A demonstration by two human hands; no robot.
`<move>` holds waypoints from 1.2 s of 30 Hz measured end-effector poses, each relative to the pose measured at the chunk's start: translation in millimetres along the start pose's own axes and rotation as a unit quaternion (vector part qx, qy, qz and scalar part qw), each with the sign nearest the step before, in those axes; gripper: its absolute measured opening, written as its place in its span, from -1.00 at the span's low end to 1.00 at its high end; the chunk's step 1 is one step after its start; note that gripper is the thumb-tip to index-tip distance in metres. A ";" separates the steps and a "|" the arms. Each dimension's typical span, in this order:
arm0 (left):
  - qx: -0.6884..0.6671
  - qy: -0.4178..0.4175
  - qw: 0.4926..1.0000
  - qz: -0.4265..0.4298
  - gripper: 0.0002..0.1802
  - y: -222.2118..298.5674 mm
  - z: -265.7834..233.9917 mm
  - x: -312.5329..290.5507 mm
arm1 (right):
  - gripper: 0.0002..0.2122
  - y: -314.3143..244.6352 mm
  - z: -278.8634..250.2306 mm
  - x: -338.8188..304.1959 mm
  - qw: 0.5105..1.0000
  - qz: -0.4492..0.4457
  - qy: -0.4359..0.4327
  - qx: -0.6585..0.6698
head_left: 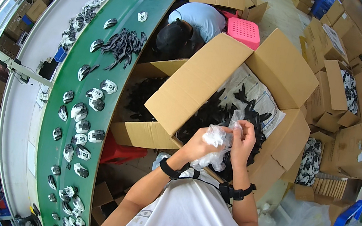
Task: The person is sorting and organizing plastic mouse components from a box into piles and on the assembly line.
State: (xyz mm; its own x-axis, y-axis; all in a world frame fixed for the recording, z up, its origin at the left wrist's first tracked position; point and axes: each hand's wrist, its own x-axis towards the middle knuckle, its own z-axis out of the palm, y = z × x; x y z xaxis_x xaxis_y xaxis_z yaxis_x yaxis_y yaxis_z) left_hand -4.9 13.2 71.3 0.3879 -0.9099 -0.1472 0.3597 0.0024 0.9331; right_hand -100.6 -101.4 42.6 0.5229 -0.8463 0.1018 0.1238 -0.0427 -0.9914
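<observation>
In front of my chest, my left hand (202,145) is closed around a crumpled clear plastic bag (215,139), which bunches over the fingers and hangs below them. Close by on its right, my right hand (243,141) pinches the upper end of the same thin plastic. Under both hands stands an open cardboard box (199,85), its flaps spread outward. Inside it lie many black curved plastic parts (209,115), beside a printed paper sheet (266,104). My wrists wear black straps.
To the left runs a green conveyor belt (58,137) carrying white-and-black shell parts (81,126) and a heap of black pieces (123,46). Beyond the box another person (199,20) bends down near a pink stool (243,31). Filled cartons (344,86) crowd the right side.
</observation>
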 end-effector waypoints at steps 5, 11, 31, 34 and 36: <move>0.360 -0.009 0.930 0.079 -0.43 -5.5 6.0 -3.6 | -0.84 11.8 -6.4 0.8 0.998 0.066 -0.001 0.011; 0.537 0.023 0.835 0.118 -0.38 -13.4 3.9 -2.1 | -0.75 10.5 -10.8 3.1 0.986 0.074 -0.105 -0.107; -0.341 0.194 0.918 -0.060 -0.54 -21.2 -13.1 6.6 | -0.71 -19.5 -6.7 2.2 0.919 -0.058 -0.355 -0.160; -0.299 0.264 0.916 0.040 -0.54 -27.6 -2.3 14.6 | -0.66 -22.4 1.1 1.4 0.930 -0.075 -0.336 -0.131; -0.303 0.277 0.911 0.033 -0.55 -30.5 -4.7 17.9 | -0.65 -33.2 2.3 1.8 0.912 -0.103 -0.360 -0.167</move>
State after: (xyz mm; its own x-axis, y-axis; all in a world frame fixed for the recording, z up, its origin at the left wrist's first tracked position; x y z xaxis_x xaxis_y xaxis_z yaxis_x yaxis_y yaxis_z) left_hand -4.9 -1.2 38.7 0.7349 -0.5498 -0.3971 0.6570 0.4318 0.6180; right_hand -101.8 -100.3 75.9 0.9508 -0.2387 0.1973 0.0813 -0.4225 -0.9027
